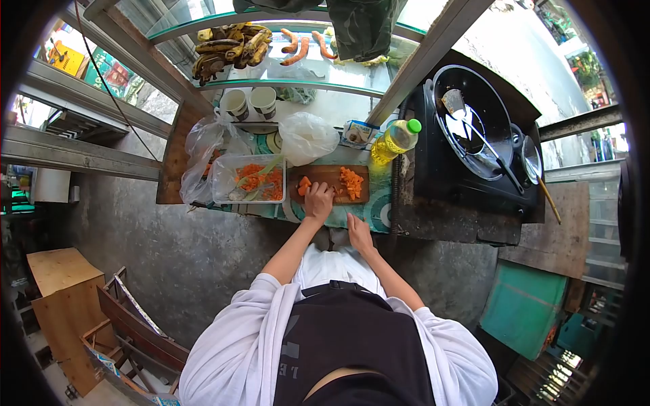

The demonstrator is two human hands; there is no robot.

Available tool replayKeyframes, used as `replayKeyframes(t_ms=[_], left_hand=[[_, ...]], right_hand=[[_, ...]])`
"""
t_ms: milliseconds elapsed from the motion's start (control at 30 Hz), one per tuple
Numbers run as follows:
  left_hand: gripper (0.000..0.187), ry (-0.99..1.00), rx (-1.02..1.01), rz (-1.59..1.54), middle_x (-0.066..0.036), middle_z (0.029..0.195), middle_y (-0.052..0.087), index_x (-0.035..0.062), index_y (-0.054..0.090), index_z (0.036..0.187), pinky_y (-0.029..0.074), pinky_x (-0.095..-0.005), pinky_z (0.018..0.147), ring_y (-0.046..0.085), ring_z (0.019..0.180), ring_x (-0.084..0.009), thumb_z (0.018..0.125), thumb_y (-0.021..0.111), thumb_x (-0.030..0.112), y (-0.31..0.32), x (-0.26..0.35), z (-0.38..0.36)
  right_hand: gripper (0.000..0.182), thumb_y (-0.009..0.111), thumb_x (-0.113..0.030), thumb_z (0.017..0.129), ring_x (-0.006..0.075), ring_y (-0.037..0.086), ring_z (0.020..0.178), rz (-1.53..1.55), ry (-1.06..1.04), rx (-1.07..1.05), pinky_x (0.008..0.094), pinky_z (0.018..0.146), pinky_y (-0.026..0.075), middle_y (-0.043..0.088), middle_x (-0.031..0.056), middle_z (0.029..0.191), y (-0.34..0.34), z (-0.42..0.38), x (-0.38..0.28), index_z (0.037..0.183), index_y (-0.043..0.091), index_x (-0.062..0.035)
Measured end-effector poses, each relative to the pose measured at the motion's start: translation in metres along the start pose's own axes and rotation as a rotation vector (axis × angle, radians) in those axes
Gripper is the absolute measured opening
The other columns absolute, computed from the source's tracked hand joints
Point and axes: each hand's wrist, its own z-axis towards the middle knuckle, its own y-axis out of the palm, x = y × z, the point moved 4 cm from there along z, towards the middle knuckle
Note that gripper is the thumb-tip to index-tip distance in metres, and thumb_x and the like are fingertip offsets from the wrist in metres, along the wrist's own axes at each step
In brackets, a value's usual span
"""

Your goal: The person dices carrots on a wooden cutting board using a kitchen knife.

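Observation:
My left hand [319,201] is over the wooden cutting board [362,176], its fingers bent down and closed at a carrot piece [305,184]; the fingertips are partly hidden. A heap of chopped carrot [351,183] lies on the board's right side. At the front edge of the counter, below the board, my right hand [359,234] has its fingers extended, and I see nothing in it. Left of the board stands a clear plastic tub [249,199] with shredded carrot and a pale green utensil [265,169] inside.
A yellow oil bottle [393,142] with a green cap stands behind the board. Plastic bags [308,137], paper cups [263,101] and a small packet [357,132] sit nearby. To the right, a black wok [497,115] holds a ladle. Bananas [233,47] lie on the glass shelf.

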Motion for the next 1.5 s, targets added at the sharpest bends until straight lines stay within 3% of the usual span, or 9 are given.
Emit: replayKeyframes(t_ms=[233,400,600,833,900,1133,1300,1500], left_hand=[[0.014,-0.007,-0.016,-0.002,-0.005,0.079,0.055,0.0058,0.066,0.081,0.04,-0.0364,0.071,0.051,0.08,-0.0228,0.072,0.065,0.016,0.001,0.001,-0.001],[0.016,-0.009,0.013,0.053,-0.003,0.077,0.054,0.0096,0.066,0.085,0.039,-0.0358,0.069,0.051,0.079,-0.0223,0.072,0.064,0.019,0.0,0.001,-0.001],[0.018,-0.037,-0.039,0.011,-0.005,0.079,0.055,0.0061,0.067,0.089,0.04,-0.0358,0.071,0.051,0.083,-0.0219,0.075,0.064,0.016,0.002,0.0,-0.004],[0.015,-0.047,-0.053,0.014,-0.004,0.079,0.055,0.0061,0.067,0.085,0.039,-0.0357,0.072,0.051,0.083,-0.0215,0.074,0.064,0.015,0.003,-0.002,-0.005],[0.014,-0.051,-0.044,0.015,-0.004,0.079,0.055,0.0061,0.067,0.084,0.039,-0.0361,0.073,0.051,0.083,-0.0217,0.074,0.064,0.016,0.003,-0.001,-0.004],[0.016,-0.022,-0.017,0.072,-0.004,0.08,0.053,0.0072,0.067,0.086,0.04,-0.0374,0.072,0.05,0.084,-0.0227,0.074,0.065,0.018,-0.002,0.002,-0.004],[0.014,-0.059,-0.015,0.024,-0.004,0.078,0.053,0.0077,0.068,0.085,0.04,-0.0377,0.073,0.05,0.083,-0.0226,0.074,0.064,0.016,0.001,0.0,-0.006],[0.01,-0.049,-0.028,0.04,-0.004,0.077,0.053,0.0074,0.068,0.081,0.04,-0.0378,0.071,0.05,0.083,-0.0221,0.073,0.065,0.015,0.003,-0.002,-0.006]], right_hand=[[0.049,0.029,-0.038,0.095,0.0459,0.053,0.082,-0.102,0.082,0.009,0.0501,0.071,0.04,0.058,0.0277,0.082,-0.001,0.001,-0.008,0.087,0.056,0.0018],[0.05,0.029,-0.039,0.095,0.0458,0.053,0.079,-0.063,0.015,0.008,0.0489,0.07,0.04,0.057,0.0261,0.077,0.003,0.012,0.003,0.084,0.055,0.0022],[0.049,0.031,-0.038,0.095,0.0471,0.05,0.08,-0.02,-0.091,0.037,0.0494,0.069,0.038,0.056,0.0271,0.077,0.0,0.003,0.004,0.083,0.054,0.0029],[0.048,0.03,-0.037,0.094,0.047,0.051,0.084,-0.067,-0.043,0.014,0.0499,0.074,0.04,0.057,0.0277,0.082,-0.006,-0.001,-0.007,0.087,0.056,0.0026],[0.048,0.029,-0.037,0.094,0.0459,0.052,0.086,-0.103,0.078,-0.015,0.0505,0.075,0.04,0.058,0.027,0.084,-0.008,-0.001,-0.009,0.089,0.057,0.0019],[0.049,0.029,-0.037,0.095,0.0458,0.052,0.085,-0.086,0.009,0.004,0.0501,0.075,0.041,0.059,0.027,0.084,-0.005,0.01,-0.004,0.088,0.057,0.0021],[0.051,0.029,-0.038,0.095,0.0472,0.051,0.084,-0.045,-0.047,0.012,0.0499,0.084,0.037,0.058,0.0273,0.081,-0.005,0.002,-0.001,0.083,0.056,0.0035],[0.051,0.028,-0.038,0.094,0.0468,0.05,0.088,-0.052,0.007,-0.019,0.0492,0.092,0.034,0.058,0.028,0.085,-0.005,0.003,-0.004,0.087,0.057,0.0032]])
